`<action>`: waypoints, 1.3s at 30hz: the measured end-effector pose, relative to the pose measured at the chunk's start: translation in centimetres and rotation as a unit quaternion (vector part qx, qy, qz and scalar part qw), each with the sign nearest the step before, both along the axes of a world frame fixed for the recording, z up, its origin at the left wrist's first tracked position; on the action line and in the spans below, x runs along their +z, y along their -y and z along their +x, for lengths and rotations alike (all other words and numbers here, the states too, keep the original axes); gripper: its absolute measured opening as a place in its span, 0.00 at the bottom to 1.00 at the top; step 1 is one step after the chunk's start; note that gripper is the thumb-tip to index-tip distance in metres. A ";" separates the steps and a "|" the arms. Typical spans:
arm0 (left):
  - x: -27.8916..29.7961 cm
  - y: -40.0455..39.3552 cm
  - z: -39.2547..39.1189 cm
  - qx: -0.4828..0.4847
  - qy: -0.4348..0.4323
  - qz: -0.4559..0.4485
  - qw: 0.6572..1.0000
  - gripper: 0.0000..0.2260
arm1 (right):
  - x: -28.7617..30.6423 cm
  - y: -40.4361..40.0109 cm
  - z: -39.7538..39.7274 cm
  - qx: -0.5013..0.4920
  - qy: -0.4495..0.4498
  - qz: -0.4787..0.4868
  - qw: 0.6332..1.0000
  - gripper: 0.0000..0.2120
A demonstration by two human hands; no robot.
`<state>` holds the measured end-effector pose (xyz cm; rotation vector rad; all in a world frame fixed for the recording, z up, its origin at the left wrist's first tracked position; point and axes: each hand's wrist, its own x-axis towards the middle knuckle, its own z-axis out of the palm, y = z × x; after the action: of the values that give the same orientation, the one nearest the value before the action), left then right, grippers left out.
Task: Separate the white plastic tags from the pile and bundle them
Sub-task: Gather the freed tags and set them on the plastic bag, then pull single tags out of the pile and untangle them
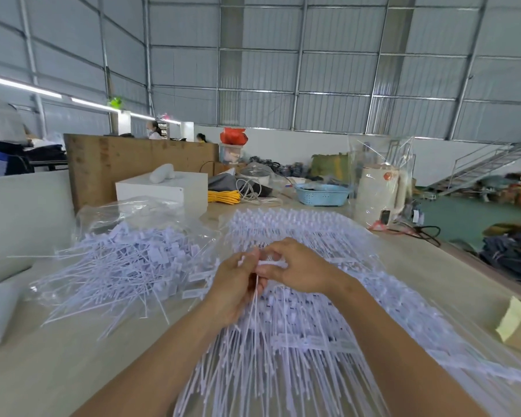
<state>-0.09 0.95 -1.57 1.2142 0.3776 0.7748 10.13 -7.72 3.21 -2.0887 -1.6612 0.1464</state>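
Centrally, left hand (233,291) gripping thin white plastic tags (254,308), right hand (295,267) pinching their heads, loose tangled tag pile (124,266) left on pale counter (42,371).

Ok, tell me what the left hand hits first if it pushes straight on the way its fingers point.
Probably the right hand, which the left hand already meets over the held tags; depth is uncertain.

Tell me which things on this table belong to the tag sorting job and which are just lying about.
Part of the job:
- loose pile of white plastic tags
- laid-out rows of white plastic tags
- few white tags held by left hand and right hand

Just lying about:
- blue plastic basket
- yellow coiled cord
- white box
- red plastic bag
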 end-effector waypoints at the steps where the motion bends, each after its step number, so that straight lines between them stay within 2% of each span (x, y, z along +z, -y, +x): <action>1: 0.0 0.0 0.0 0.000 0.003 0.006 1.000 0.11 | 0.2 0.3 0.0 -0.013 0.013 -0.017 1.000 0.10; 2: 0.0 0.1 0.0 -0.003 0.004 0.008 1.000 0.12 | 0.5 0.5 -0.1 -0.026 0.046 -0.032 0.998 0.11; 4: 0.0 0.3 0.2 -0.022 0.014 -0.004 1.000 0.12 | 1.5 0.8 -1.0 -0.054 0.194 -0.042 0.979 0.13; 6: 0.3 0.5 0.3 -0.047 0.034 -0.023 0.998 0.12 | 2.6 0.8 -1.9 -0.064 0.315 0.001 0.947 0.11; 8: 0.5 0.6 0.4 -0.068 0.045 -0.026 0.996 0.12 | 3.4 1.0 -2.2 -0.063 0.348 0.009 0.936 0.11; 10: 0.4 0.7 0.3 -0.080 0.028 -0.019 0.996 0.11 | 3.4 1.2 -1.5 -0.064 0.311 -0.032 0.948 0.10; 13: -0.4 0.8 0.4 -0.048 -0.027 0.043 0.998 0.10 | 1.9 1.6 0.0 -0.050 0.161 -0.092 0.981 0.15; 16: -1.0 0.8 0.5 -0.016 -0.051 0.080 0.995 0.10 | 0.0 1.5 0.8 -0.016 0.101 -0.063 0.993 0.11; 19: -0.9 0.7 0.4 -0.002 -0.059 0.109 0.992 0.11 | -0.6 1.3 1.3 -0.004 0.104 -0.038 0.994 0.08; 25: -0.5 0.9 0.4 0.010 -0.103 0.191 0.976 0.12 | -0.4 1.3 1.5 0.022 0.111 -0.019 0.993 0.09; 29: -0.1 1.0 0.3 -0.027 -0.132 0.190 0.973 0.12 | -0.4 1.8 1.7 0.024 0.117 -0.020 0.993 0.09; 32: 0.2 0.8 0.0 -0.052 -0.164 0.222 0.960 0.12 | -0.3 2.4 2.2 0.017 0.203 -0.063 0.977 0.04; 33: 0.3 0.7 -0.2 -0.061 -0.165 0.228 0.958 0.13 | -0.1 2.7 2.5 0.015 0.212 -0.072 0.974 0.05; 36: 0.7 0.8 -0.5 -0.086 -0.100 0.156 0.979 0.12 | 0.6 4.2 3.6 0.000 0.152 -0.050 0.987 0.18; 39: 1.0 0.8 -0.3 -0.073 -0.020 0.055 0.996 0.11 | 1.7 5.8 4.6 0.006 0.043 0.054 0.998 0.16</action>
<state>-0.44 0.19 -0.61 1.3468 0.2788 0.6530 14.69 -13.50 4.91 -2.0305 -1.6933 -0.0303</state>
